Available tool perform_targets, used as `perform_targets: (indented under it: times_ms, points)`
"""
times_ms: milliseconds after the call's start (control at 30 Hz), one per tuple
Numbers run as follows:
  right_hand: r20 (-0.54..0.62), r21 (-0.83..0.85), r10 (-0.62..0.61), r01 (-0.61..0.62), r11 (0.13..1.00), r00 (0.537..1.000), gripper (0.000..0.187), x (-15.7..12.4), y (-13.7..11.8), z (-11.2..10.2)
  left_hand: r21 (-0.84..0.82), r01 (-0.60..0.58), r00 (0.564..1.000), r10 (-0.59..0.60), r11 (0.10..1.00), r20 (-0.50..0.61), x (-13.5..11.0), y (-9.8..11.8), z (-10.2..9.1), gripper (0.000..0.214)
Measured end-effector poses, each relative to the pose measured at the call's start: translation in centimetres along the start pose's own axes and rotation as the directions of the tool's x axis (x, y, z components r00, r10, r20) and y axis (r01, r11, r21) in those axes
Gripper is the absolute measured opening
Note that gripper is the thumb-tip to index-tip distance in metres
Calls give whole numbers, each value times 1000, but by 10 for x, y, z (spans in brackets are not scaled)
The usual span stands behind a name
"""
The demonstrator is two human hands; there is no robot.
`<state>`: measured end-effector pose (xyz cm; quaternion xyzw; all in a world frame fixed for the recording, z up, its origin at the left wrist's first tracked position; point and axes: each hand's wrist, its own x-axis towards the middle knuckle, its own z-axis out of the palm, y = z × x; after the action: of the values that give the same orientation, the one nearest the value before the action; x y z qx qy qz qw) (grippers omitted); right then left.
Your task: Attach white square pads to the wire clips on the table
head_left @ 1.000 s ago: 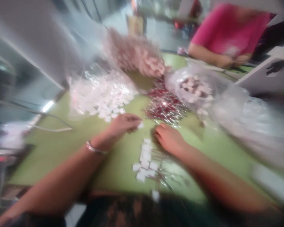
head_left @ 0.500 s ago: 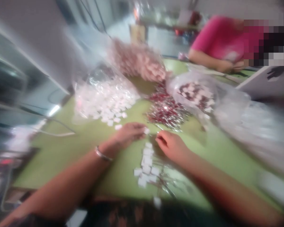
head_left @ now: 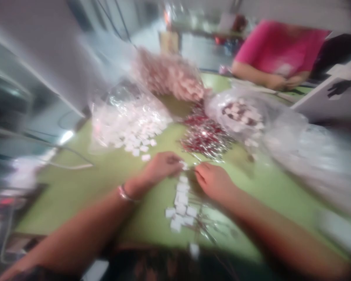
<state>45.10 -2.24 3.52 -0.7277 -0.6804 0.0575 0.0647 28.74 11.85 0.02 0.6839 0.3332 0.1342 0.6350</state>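
Note:
The picture is blurred. My left hand [head_left: 163,167], with a bangle at the wrist, lies on the green table [head_left: 84,183], fingers pinched on a small white square piece [head_left: 183,165]. My right hand [head_left: 213,180] sits close beside it, fingers curled toward the same spot; what it holds is not clear. Below both hands runs a short row of white square pieces [head_left: 181,203] with thin metal pins [head_left: 210,228] beside them. Just beyond my fingers lies a heap of red and silver parts [head_left: 206,136].
An open clear bag of white squares [head_left: 125,121] lies at the left, a pinkish heap [head_left: 171,76] behind, another clear bag [head_left: 240,111] at the right. A person in a pink shirt [head_left: 277,48] sits at the far side. A cable [head_left: 67,166] crosses the table's left edge.
Both hands have drawn closer together, my left hand bringing the white piece toward my right fingertips. The view shifted slightly.

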Motion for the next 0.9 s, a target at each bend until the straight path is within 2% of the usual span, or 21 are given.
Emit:
perform_targets:
  times_ms: [133,367,533,667,800,900]
  points:
    - [-8,-14,36,-36,999,999,18,1,1,2,1,-3,1000,3,1000,-30,-3,4,6,23]
    - [-111,-142,-41,25,990,993,20,-1,1,11,-101,36,999,-38,994,-27,-6,4,17,28]
    - [-181,-15,-161,160,987,970,26,-1,5,13,-107,43,999,-40,993,36,-3,4,16,28]
    - [-144,97,-215,230,968,966,25,-3,9,14,-43,23,990,-17,999,138,-4,8,13,27]
    - [-100,169,-178,193,967,979,23,-6,9,17,39,6,985,-13,999,171,-6,10,14,25]
    - [-62,208,-137,147,967,989,21,-7,5,17,89,-18,992,7,996,126,-10,9,19,23]
